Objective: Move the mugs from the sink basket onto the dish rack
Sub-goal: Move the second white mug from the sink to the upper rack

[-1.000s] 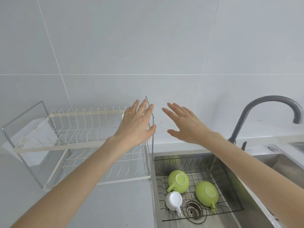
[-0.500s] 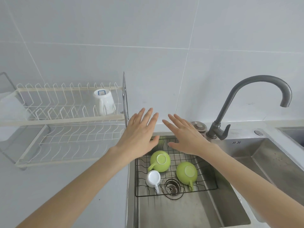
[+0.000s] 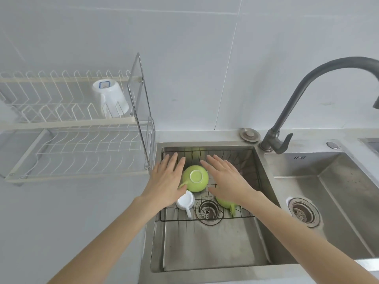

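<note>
My left hand [image 3: 166,182] and right hand [image 3: 227,181] dropped from before the wall, now flanking the green mug [image 3: 195,178] over the sink basket [image 3: 207,218], my view tilted downward.

Both bare forearms enter from the lower edge of the view and converge toward its centre. The left hand [image 3: 166,182] lies palm down, back of the hand toward the camera, fingers [image 3: 171,160] extended, slightly spread and pointing away from the body; the thumb angles inward to the right. The right hand [image 3: 227,180] mirrors this pose, palm down, fingers [image 3: 213,163] straight and directed forward and leftward, thumb [image 3: 215,190] pointing inward toward the left hand. Neither hand grips anything. The two hands sit side by side, apart, at a similar height.
</note>
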`<control>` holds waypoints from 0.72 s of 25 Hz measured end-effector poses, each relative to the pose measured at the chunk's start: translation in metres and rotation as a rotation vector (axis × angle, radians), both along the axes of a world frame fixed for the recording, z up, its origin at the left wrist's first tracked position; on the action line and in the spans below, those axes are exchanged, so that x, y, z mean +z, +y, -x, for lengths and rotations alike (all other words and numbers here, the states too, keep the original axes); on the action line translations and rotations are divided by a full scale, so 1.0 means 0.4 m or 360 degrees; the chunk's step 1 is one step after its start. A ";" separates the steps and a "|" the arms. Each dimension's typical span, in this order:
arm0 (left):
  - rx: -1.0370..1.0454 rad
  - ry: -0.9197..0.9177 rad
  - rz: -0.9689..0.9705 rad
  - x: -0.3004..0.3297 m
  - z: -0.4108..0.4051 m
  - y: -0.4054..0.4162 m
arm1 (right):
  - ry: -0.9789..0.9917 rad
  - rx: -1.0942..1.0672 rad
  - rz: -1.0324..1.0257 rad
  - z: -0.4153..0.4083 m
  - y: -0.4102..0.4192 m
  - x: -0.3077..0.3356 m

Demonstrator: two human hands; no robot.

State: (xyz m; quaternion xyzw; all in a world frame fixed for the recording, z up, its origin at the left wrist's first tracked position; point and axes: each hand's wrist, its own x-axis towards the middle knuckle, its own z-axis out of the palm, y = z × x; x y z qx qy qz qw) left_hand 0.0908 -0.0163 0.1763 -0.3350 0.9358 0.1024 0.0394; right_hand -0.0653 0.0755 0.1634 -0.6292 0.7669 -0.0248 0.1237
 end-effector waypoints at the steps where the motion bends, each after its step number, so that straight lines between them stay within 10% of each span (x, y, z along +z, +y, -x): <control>1: 0.0019 -0.0010 -0.0041 -0.023 0.003 0.002 | -0.0030 -0.0001 -0.0028 0.003 0.000 -0.021; 18: 0.0491 -0.0117 -0.0760 -0.382 0.055 -0.018 | -0.0598 -0.0111 -0.0519 0.006 -0.081 -0.348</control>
